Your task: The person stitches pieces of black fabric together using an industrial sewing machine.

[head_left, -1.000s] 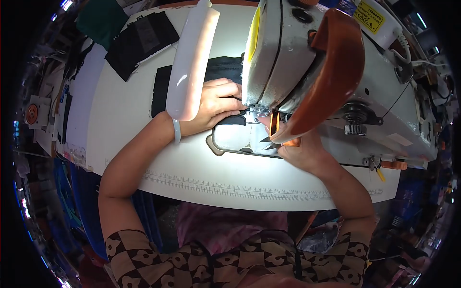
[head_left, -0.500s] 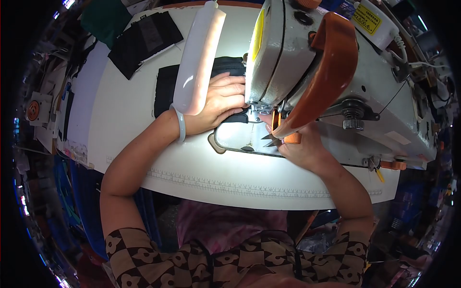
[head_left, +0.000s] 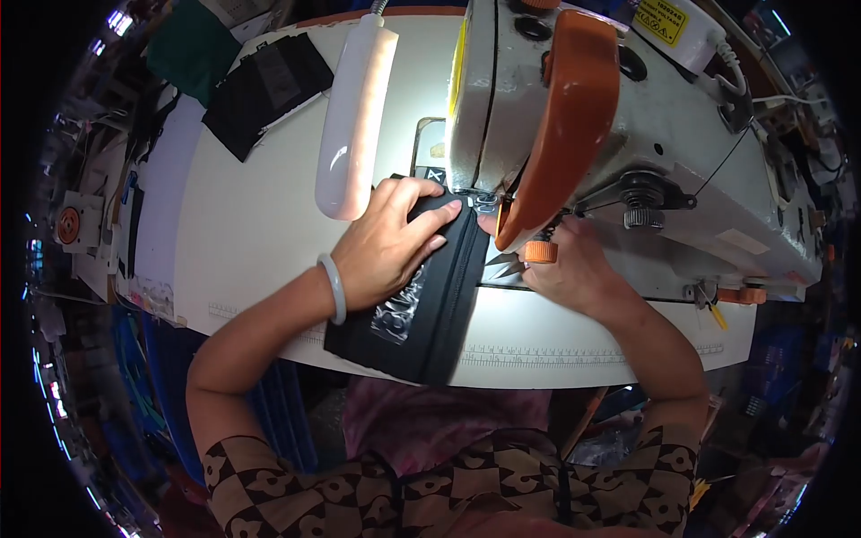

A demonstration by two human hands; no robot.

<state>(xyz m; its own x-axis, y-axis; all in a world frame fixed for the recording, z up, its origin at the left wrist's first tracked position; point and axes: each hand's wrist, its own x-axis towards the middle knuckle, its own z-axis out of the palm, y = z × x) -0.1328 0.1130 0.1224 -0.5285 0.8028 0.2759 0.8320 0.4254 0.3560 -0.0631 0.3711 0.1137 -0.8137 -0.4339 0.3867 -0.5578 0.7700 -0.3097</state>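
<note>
While it lies flat with the fingers loosely spread, the left hand (head_left: 386, 247) presses palm-down on a black zippered fabric piece (head_left: 439, 314), its fingertips (head_left: 448, 208) reaching almost to the presser foot of the sewing machine (head_left: 682, 152). That fabric piece runs from under the machine's head, across the white tabletop (head_left: 242, 224), to the near edge, where its lower end hangs slightly over. A crinkled clear plastic patch (head_left: 399, 309) sits on it just below the left palm, and the zipper line runs down its middle.

The right hand (head_left: 569, 269) is curled closed just to the right of the needle area, partly hidden behind an orange curved guard (head_left: 560, 117). The pointed blades of small thread snips (head_left: 500, 263) stick out from its grip toward the fabric.

Counted: two hands, one fabric piece under them, one pair of snips, one sewing machine, one orange guard. One pale bangle (head_left: 336, 287) circles the left wrist. One long white lamp (head_left: 354, 125) hangs over the tabletop beside the machine. At the far left corner lie one stack of dark cloth (head_left: 265, 85) and one green cloth (head_left: 193, 45), well apart from the hands.
</note>
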